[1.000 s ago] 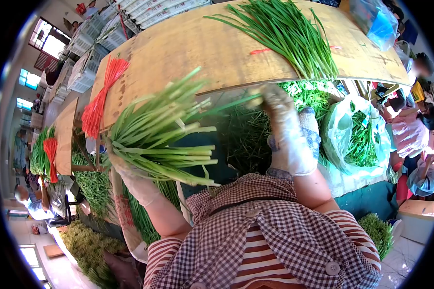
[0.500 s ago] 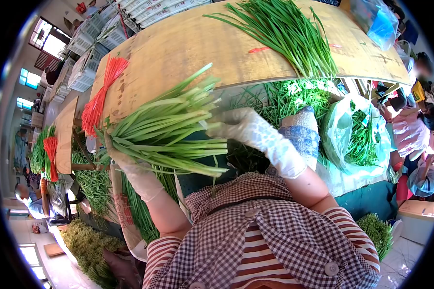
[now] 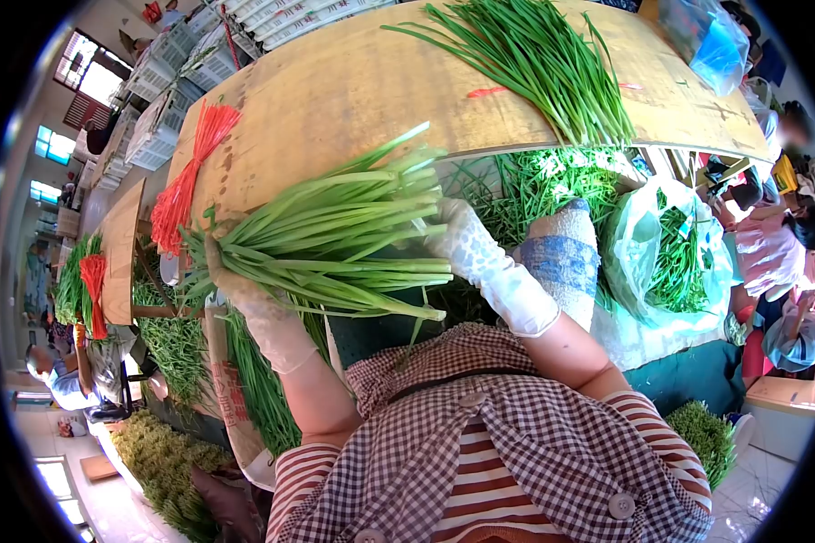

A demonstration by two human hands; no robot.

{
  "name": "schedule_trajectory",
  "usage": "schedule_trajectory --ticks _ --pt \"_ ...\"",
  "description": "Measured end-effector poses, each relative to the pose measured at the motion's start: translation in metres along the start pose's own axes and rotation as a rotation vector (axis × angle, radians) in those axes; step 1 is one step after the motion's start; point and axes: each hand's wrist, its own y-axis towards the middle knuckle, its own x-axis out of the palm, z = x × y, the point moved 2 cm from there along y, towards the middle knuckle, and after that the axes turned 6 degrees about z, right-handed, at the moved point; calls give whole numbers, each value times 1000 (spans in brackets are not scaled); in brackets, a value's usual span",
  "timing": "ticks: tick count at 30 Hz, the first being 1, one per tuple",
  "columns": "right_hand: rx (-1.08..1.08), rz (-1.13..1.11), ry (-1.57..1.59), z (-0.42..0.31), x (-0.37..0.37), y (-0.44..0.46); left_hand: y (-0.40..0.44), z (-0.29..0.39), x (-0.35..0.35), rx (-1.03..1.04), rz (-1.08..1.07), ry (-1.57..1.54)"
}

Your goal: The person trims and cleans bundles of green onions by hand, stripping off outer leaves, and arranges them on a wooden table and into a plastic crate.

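A loose bunch of green chives fans out above the near edge of the wooden table. My gloved left hand is closed round its leafy end on the left, with some fingers hidden under the leaves. At the opposite end, where the pale stalks spread, my gloved right hand is up against the stalk ends. Its fingertips are blurred and partly behind the stalks, so their grip does not show.
Red ties hang at the table's left corner. Another chive bunch lies across the wooden table. Beyond its near edge are loose greens, a rolled striped cloth and a plastic bag of greens.
The chive bunch and my left hand have shifted slightly to the right. My right hand has also moved right, and its fingers still meet the stalk ends.
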Motion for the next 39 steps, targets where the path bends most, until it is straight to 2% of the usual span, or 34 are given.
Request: schedule_trajectory --ticks 3,6,9,12,13,15,18,20,22,25,27,29,30,32,35,39 --pt "40 -79 131 -4 2 -2 0 -4 0 64 6 -11" --pt "60 -88 -48 -26 0 -6 5 -4 -7 10 -72 -77" --pt "-98 -89 -95 -17 1 -2 3 -6 -5 15 -34 -92" --pt "-221 -22 -298 -12 -5 -7 -2 -9 3 15 -84 -94" --pt "-463 -12 -478 -1 -6 -4 -3 -7 4 14 -49 -67" --pt "-302 46 -389 3 -24 -14 -4 -1 3 10 21 -15" --pt "-106 46 -214 25 -66 -15 14 18 -17 -34 -196 -35" --pt "112 302 -214 36 -101 -13 7 21 -12 60 -70 3" --pt "79 570 -858 35 -125 -16 -4 20 -4 170 66 82" --pt "126 491 -495 16 -112 -31 0 19 -2 118 -42 -60" --pt "-131 193 -8 18 -92 -28 6 17 -6 118 -60 -25" --pt "-117 29 233 -3 -65 -33 16 16 -16 45 -166 -100" --pt "-227 30 145 -12 -53 -33 15 13 -13 51 -128 -102" --pt "-315 13 -253 -35 -38 -33 11 5 -5 72 -80 -96" --pt "-254 -78 -185 -28 -17 -24 5 -3 2 108 -49 -58" --pt "-420 -61 -411 -25 -14 -24 4 -1 0 100 -116 -2"
